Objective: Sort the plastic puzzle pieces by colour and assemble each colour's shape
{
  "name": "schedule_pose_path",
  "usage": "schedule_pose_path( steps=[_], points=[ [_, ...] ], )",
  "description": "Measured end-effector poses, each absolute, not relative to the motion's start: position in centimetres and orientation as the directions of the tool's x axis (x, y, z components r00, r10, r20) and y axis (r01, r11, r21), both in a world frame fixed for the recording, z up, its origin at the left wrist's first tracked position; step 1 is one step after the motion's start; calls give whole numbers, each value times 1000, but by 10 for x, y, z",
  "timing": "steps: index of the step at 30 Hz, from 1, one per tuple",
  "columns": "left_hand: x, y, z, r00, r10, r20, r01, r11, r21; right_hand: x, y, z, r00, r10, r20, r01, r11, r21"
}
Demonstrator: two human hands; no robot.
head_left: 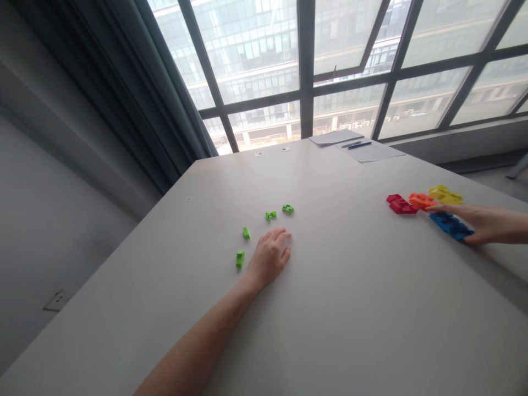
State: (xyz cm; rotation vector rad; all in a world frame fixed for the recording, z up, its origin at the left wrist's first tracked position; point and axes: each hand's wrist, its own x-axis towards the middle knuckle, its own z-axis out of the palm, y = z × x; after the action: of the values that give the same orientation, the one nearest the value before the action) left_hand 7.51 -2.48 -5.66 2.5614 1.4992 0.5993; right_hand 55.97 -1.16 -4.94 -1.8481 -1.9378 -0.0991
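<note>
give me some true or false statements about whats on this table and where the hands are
1. The left hand rests palm down on the table beside the green pieces. True.
2. The right hand grips a red piece. False: it lies open against the blue pieces; the red pieces are beyond its fingertips.
3. The pen lies among the coloured pieces. False: it lies on the papers at the table's far edge.
4. The yellow pieces lie farther away than the blue ones. True.
</note>
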Motion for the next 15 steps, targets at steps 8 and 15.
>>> schedule_pose_path(
  steps=[8, 15],
  points=[
    [76, -24, -57, 428, 861, 275, 815, -499, 294, 605, 13, -41, -122, 991, -45, 982, 114, -148],
    [76, -25, -56, 425, 860, 281, 814, -499, 296, 632, 27, -39, -185, 969, -165, 979, 166, -121]
  ],
)
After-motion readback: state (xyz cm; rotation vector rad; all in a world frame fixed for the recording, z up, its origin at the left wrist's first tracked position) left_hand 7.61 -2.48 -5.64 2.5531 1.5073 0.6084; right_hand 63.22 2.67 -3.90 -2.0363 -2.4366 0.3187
